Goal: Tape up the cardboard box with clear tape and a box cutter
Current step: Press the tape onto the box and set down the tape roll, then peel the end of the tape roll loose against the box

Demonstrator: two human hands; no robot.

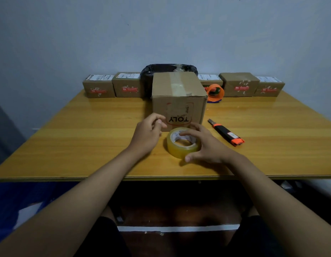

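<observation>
A brown cardboard box [178, 97] stands in the middle of the wooden table [86, 138], flaps closed, with a strip of tape along its top seam. In front of it a roll of clear tape [181, 145] lies flat. My right hand [207, 145] is spread over the roll, thumb at its near side and fingers over its top. My left hand [149, 134] hovers just left of the roll, near the box's lower front corner, fingers loosely curled and holding nothing. A black and orange box cutter [226, 133] lies to the right of the box.
Along the table's far edge stand several small taped parcels [98, 87] [238, 84]. A black-lined bin [166, 69] sits behind the box. An orange tape dispenser [214, 92] rests at the box's back right. The table's near edge runs just under my forearms.
</observation>
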